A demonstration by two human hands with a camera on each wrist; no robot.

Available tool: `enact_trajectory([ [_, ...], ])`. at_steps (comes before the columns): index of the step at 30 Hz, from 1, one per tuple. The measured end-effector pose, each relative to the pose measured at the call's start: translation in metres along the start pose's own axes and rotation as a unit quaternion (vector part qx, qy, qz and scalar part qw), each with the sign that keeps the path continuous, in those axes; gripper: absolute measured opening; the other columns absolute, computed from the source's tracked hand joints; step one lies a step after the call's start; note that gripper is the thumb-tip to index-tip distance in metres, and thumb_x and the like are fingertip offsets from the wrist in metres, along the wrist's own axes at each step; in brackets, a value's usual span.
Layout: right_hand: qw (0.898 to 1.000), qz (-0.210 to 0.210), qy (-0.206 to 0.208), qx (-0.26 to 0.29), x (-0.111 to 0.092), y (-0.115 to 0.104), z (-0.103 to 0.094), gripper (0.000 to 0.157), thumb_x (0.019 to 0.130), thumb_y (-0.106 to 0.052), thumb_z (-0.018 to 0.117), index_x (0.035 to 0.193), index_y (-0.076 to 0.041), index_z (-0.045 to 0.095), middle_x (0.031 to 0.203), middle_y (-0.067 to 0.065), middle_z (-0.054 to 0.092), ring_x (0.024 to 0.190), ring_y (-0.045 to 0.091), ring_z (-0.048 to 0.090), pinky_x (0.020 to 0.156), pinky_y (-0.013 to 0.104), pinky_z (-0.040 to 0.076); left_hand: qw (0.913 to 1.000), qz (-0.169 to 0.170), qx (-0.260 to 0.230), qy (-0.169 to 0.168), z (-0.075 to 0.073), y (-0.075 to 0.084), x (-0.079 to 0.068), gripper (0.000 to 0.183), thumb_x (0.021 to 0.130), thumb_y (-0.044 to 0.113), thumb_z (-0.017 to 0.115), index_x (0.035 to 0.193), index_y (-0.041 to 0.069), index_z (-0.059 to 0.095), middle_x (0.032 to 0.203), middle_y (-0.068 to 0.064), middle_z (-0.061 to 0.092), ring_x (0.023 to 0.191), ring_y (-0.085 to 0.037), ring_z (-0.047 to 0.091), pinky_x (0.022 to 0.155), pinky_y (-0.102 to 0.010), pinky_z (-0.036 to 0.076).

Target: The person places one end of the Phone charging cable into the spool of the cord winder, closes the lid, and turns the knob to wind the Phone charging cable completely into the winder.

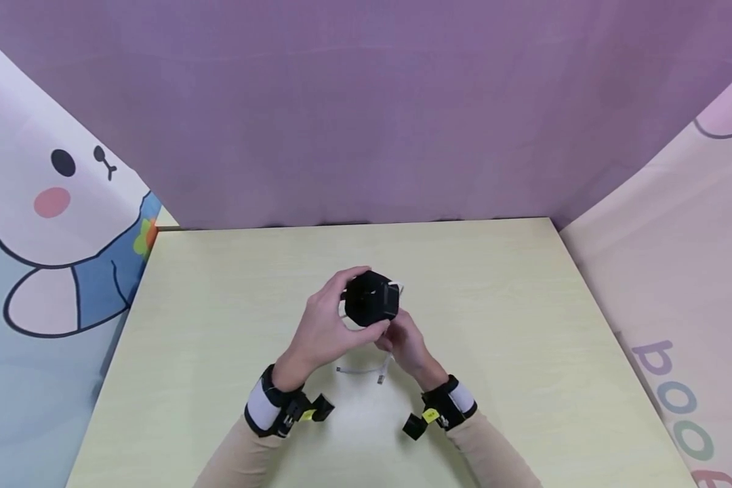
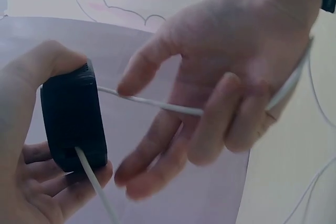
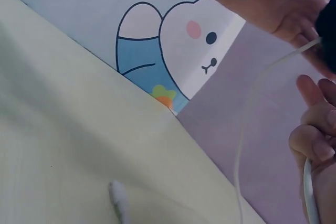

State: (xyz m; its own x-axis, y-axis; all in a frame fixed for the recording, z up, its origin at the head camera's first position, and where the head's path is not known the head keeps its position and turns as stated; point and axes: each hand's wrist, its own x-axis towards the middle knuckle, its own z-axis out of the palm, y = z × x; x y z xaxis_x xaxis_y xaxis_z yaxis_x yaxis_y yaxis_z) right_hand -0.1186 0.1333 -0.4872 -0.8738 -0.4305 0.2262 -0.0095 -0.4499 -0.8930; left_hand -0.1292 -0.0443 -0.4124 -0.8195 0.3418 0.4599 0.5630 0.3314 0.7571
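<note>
A black, many-sided block (image 1: 371, 298) is held above the table by my left hand (image 1: 326, 332), thumb and fingers spread round its edge. White cable (image 2: 155, 103) comes out of the block on two sides in the left wrist view. One run of it crosses to my right hand (image 1: 409, 349), whose curled ring and little fingers hold it against the palm. The right thumb and forefinger lie close to that run. A cable plug (image 1: 381, 379) hangs below the hands in the head view. The exact kind of the block cannot be told.
Beneath the hands is a pale wooden table (image 1: 219, 285). A purple cloth (image 1: 366, 122) rises behind its far edge, with printed cloths (image 1: 43, 325) at both sides. Each wrist wears a strap with a small black camera (image 1: 323, 407).
</note>
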Motion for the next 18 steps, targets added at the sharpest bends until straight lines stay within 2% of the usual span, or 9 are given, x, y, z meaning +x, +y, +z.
enact_trajectory([
  [2,1.0,-0.005,-0.016,-0.002,0.0,0.003,0.001,0.029,0.1,-0.016,0.041,0.116,-0.024,0.064,0.06,-0.002,0.035,0.047,0.017,0.026,0.044,0.032,0.016,0.9999,-0.01,-0.009,0.006,0.001,0.001,0.0,0.079,0.073,0.032,0.085,0.14,0.012,0.049,0.124,-0.005,0.062,0.107,-0.018,0.06,0.076,-0.035,0.058],
  [5,0.999,-0.006,-0.038,-0.022,0.0,0.007,0.003,0.039,0.093,-0.007,0.047,0.125,-0.026,0.06,0.06,-0.005,0.036,0.047,0.017,0.026,0.042,0.032,0.016,0.9991,-0.026,-0.029,0.014,0.002,0.002,0.0,0.078,0.074,0.031,0.084,0.141,0.015,0.048,0.125,-0.007,0.062,0.108,-0.02,0.061,0.07,-0.032,0.059],
  [8,0.997,0.002,-0.051,-0.051,0.001,0.008,0.005,0.039,0.091,-0.004,0.049,0.119,-0.027,0.062,0.059,-0.008,0.037,0.046,0.012,0.029,0.04,0.029,0.019,0.9971,-0.041,-0.061,0.02,0.003,0.002,0.0,0.076,0.074,0.029,0.084,0.141,0.017,0.049,0.125,-0.008,0.062,0.108,-0.021,0.063,0.065,-0.03,0.059],
  [11,0.995,0.016,-0.053,-0.084,0.004,0.008,0.007,0.026,0.093,-0.005,0.053,0.102,-0.026,0.065,0.059,-0.013,0.038,0.046,0.005,0.033,0.041,0.022,0.024,0.9935,-0.053,-0.098,0.022,0.002,0.001,-0.001,0.074,0.075,0.025,0.084,0.14,0.017,0.05,0.125,-0.007,0.063,0.104,-0.021,0.065,0.059,-0.028,0.057],
  [13,0.993,0.028,-0.054,-0.101,0.006,0.008,0.009,0.017,0.097,-0.007,0.055,0.102,-0.02,0.065,0.069,-0.013,0.049,0.057,0.003,0.044,0.05,0.018,0.035,0.9912,-0.056,-0.117,0.026,0.001,0.0,-0.001,0.072,0.075,0.021,0.084,0.139,0.015,0.051,0.125,-0.007,0.063,0.103,-0.021,0.066,0.062,-0.031,0.058],
  [15,0.991,0.04,-0.058,-0.117,0.008,0.006,0.011,0.011,0.098,-0.009,0.057,0.107,-0.009,0.064,0.081,-0.012,0.056,0.07,0.004,0.05,0.062,0.018,0.04,0.9891,-0.058,-0.132,0.031,-0.001,-0.002,-0.001,0.071,0.076,0.018,0.084,0.138,0.012,0.052,0.126,-0.007,0.063,0.104,-0.021,0.066,0.069,-0.035,0.059],
  [16,0.989,0.045,-0.058,-0.126,0.009,0.005,0.012,0.016,0.098,-0.008,0.058,0.112,-0.002,0.062,0.088,-0.011,0.058,0.076,0.005,0.05,0.066,0.019,0.041,0.9878,-0.06,-0.14,0.034,-0.003,-0.003,-0.001,0.07,0.076,0.016,0.084,0.138,0.01,0.052,0.127,-0.007,0.062,0.105,-0.022,0.066,0.075,-0.038,0.059],
  [18,0.986,0.053,-0.056,-0.148,0.009,0.002,0.012,0.026,0.099,-0.008,0.057,0.12,0.007,0.058,0.089,-0.009,0.057,0.078,0.007,0.049,0.067,0.02,0.04,0.986,-0.067,-0.148,0.039,-0.006,-0.005,-0.001,0.069,0.076,0.015,0.083,0.138,0.007,0.052,0.129,-0.008,0.061,0.109,-0.022,0.065,0.084,-0.042,0.057],
])
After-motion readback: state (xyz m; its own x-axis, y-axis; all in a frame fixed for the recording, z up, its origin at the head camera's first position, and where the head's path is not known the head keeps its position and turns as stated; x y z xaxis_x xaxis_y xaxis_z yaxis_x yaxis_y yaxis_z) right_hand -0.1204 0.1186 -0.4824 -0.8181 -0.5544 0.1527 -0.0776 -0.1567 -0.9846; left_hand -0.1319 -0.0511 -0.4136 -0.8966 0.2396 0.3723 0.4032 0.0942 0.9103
